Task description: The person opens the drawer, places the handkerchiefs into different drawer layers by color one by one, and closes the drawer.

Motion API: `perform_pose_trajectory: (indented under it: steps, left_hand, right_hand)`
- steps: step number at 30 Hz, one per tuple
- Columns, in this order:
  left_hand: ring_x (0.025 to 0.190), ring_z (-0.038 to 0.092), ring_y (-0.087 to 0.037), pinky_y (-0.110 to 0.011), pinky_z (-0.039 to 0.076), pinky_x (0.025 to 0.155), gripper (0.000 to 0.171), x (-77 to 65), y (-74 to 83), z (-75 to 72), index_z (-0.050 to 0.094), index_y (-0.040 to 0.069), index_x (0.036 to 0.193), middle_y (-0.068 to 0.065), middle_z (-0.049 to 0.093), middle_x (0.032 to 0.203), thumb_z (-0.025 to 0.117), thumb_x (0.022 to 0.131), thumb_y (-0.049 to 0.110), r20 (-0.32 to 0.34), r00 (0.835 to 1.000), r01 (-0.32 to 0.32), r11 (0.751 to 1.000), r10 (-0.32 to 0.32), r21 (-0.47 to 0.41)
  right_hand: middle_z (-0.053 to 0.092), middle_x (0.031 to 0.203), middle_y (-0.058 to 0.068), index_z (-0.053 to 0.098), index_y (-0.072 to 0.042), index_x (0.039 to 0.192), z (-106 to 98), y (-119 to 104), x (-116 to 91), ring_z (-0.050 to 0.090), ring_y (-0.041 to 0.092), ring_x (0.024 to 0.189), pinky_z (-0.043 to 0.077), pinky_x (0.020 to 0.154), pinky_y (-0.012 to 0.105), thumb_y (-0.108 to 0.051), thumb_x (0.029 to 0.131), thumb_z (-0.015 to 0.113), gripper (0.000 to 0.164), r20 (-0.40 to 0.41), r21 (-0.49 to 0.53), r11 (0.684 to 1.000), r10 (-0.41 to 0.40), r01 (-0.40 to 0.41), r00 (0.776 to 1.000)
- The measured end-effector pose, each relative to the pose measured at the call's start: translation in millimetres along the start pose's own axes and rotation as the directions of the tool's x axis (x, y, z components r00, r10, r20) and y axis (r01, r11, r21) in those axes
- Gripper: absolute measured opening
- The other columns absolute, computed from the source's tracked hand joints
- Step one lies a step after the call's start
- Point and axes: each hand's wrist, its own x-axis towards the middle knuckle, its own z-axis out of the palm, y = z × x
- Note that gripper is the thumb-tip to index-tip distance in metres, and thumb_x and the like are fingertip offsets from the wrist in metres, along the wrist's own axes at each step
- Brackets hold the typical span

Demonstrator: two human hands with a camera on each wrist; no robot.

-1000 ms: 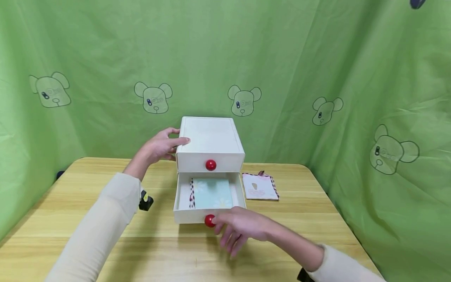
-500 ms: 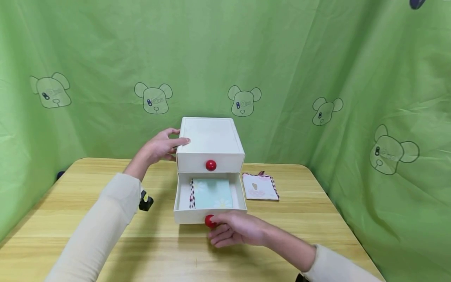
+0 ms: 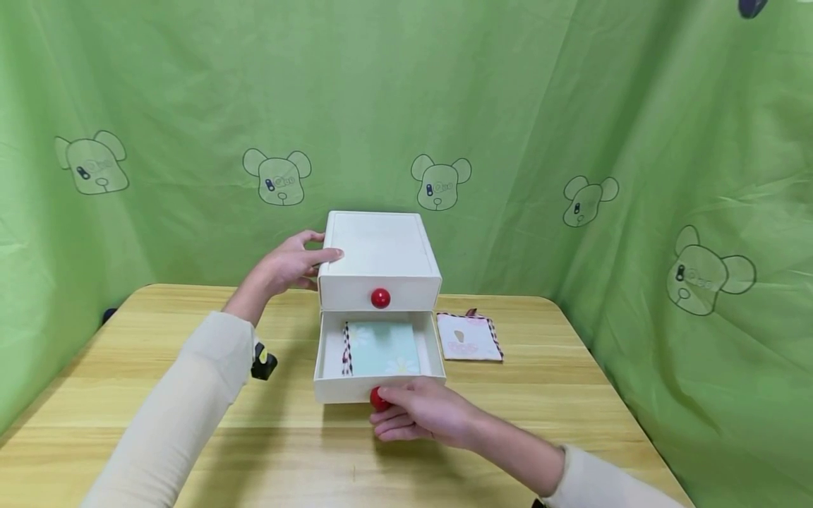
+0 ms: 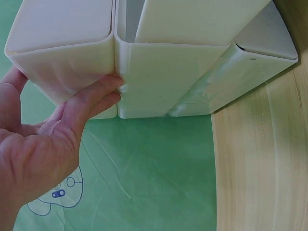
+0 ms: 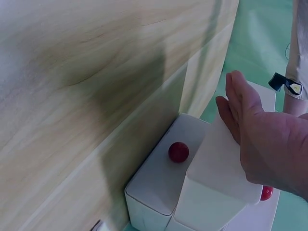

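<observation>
A white drawer cabinet (image 3: 375,243) with red knobs stands on the table, its middle drawer (image 3: 336,389) pulled out. My left hand (image 3: 288,262) holds the cabinet's upper left corner, thumb on the top edge and fingers against the side (image 4: 84,103). At the front, my right hand (image 3: 438,413) pinches the pulled-out drawer's red knob (image 3: 376,398) with the thumb on it, the other fingers reaching out below. Behind that hand the knob is hidden in the right wrist view. Inside the drawer lies a flat light-blue daisy-print cloth piece (image 3: 384,347) with a twisted cord along its left edge.
Right of the cabinet, a flat pale pink cloth piece (image 3: 468,337) with a checkered cord lies on the wooden table (image 3: 540,395). The closed bottom drawer (image 5: 159,175) shows its own knob in the right wrist view. A green curtain (image 3: 508,106) hangs behind and at both sides.
My right hand has come in to the left, its thumb now on the knob and its spread fingers drawn together. The left hand and the drawer have stayed in place.
</observation>
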Motion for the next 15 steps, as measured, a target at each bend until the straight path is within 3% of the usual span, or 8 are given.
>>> perform_pose_trajectory:
  steps: [15]
  left_hand:
    - [0.123, 0.060, -0.039, -0.045, 0.059, 0.097, 0.086, -0.6, -0.3, 0.4, 0.014, 0.013, 0.162, -0.024, 0.053, 0.142, 0.068, 0.098, 0.030, -0.011, 1.000, 0.003, 1.000, -0.002, 0.012]
  right_hand:
    - [0.071, 0.106, 0.023, 0.054, 0.015, 0.131, -7, -11, 15, 0.075, 0.024, 0.091, 0.062, 0.091, 0.036, -0.018, 0.106, 0.052, 0.042, -0.051, 0.030, 0.998, -0.046, 0.047, 0.998]
